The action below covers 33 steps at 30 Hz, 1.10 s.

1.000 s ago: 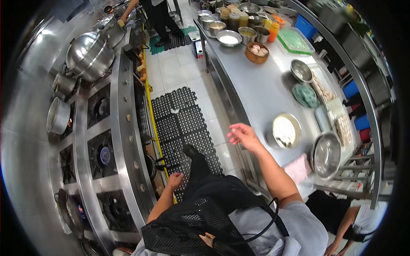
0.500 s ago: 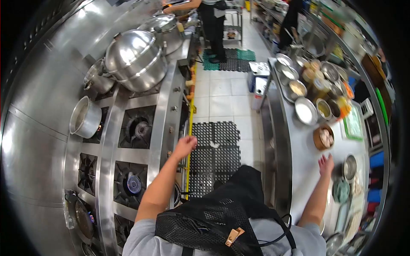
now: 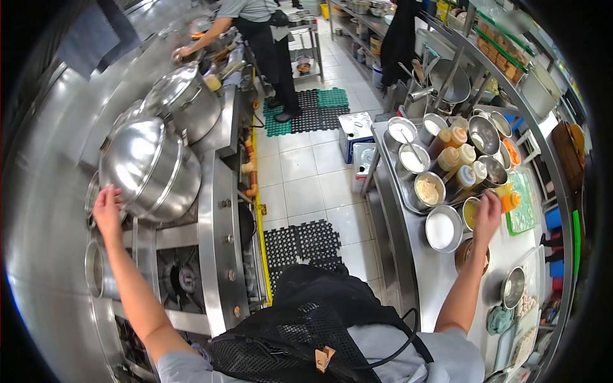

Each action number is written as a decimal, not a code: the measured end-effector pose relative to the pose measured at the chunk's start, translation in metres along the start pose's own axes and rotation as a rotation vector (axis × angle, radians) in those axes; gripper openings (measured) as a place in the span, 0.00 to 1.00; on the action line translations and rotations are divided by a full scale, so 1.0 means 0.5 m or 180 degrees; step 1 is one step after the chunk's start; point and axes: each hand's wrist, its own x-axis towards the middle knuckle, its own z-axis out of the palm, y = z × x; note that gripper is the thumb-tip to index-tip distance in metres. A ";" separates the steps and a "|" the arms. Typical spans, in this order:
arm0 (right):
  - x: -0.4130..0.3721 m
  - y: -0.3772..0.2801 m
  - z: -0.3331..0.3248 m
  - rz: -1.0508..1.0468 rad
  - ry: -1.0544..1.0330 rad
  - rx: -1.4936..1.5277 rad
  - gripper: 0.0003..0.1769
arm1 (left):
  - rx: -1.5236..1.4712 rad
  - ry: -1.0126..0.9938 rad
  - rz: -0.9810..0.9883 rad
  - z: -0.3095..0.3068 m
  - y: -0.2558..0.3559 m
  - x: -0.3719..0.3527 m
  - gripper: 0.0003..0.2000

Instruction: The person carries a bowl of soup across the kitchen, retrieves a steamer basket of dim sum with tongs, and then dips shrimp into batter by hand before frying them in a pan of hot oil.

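Gleaming on the stove (image 3: 220,252), a large steel pot (image 3: 156,169) carries a broad domed lid, its polished curve catching white highlights and blurred reflections. Raised bands ring the metal below the dome. The left hand (image 3: 107,204) is at the pot's near side, its fingers loosely spread; whether they touch the steel, I cannot tell. Across the aisle, the right hand (image 3: 487,214) is above the counter (image 3: 440,287), fingers curled downward; I cannot tell whether they pinch anything. Just beside it stands a round steel cup (image 3: 470,212) with yellow contents, partly covered by the hand. Next to that, a wider steel bowl (image 3: 443,230) holds something smooth and white. An orange-topped bottle (image 3: 510,202) stands on the hand's other side.
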 end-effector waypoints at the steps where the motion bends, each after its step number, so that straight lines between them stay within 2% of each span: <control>1: 0.020 -0.010 0.047 0.0145 -0.0402 0.0254 0.12 | 0.0090 0.0044 0.0117 -0.007 -0.034 0.053 0.12; 3: 0.052 -0.067 0.151 0.0485 -0.0795 0.0234 0.11 | 0.0123 0.0121 0.0035 -0.003 -0.082 0.138 0.13; 4: 0.069 -0.060 0.196 0.0500 -0.0909 0.0200 0.11 | -0.0004 0.0051 0.0087 0.003 -0.097 0.171 0.14; 7: 0.112 -0.102 0.324 0.0608 -0.1203 0.0397 0.10 | 0.0417 0.0181 0.0258 0.011 -0.120 0.260 0.16; 10: 0.177 -0.084 0.416 0.0779 -0.1103 0.0540 0.09 | 0.0452 0.0238 0.0447 0.007 -0.144 0.341 0.17; 12: 0.226 -0.066 0.470 0.1184 -0.0691 0.0840 0.08 | 0.0490 0.0312 0.0591 0.002 -0.164 0.389 0.17; 16: 0.328 -0.043 0.561 0.1102 -0.0304 0.1216 0.09 | 0.1013 0.0442 0.0535 -0.010 -0.194 0.459 0.17; 22: 0.593 0.010 0.671 0.0974 -0.0075 0.1507 0.11 | 0.1452 0.0674 0.0368 0.002 -0.209 0.510 0.18; 26: 0.799 0.122 0.755 0.1003 -0.0448 0.1555 0.17 | 0.1899 0.0706 0.0389 -0.003 -0.207 0.539 0.19; 29: 0.902 0.177 0.809 0.1452 -0.0574 0.0890 0.28 | 0.2391 0.0617 0.0068 -0.021 -0.212 0.552 0.19; 30: 0.924 0.186 0.823 0.1543 -0.0746 0.0716 0.32 | 0.2274 0.0751 0.0064 -0.017 -0.220 0.550 0.19; 31: 0.939 0.186 0.838 0.1716 -0.0814 0.0661 0.31 | 0.2208 0.0949 0.0025 -0.019 -0.239 0.547 0.19; 32: 0.948 0.196 0.852 0.1504 -0.0760 0.0136 0.32 | 0.2024 0.0992 -0.0224 -0.006 -0.231 0.538 0.18; 33: 0.997 0.271 0.854 0.1275 -0.1232 0.0174 0.30 | 0.1656 0.0792 -0.0212 0.012 -0.216 0.524 0.19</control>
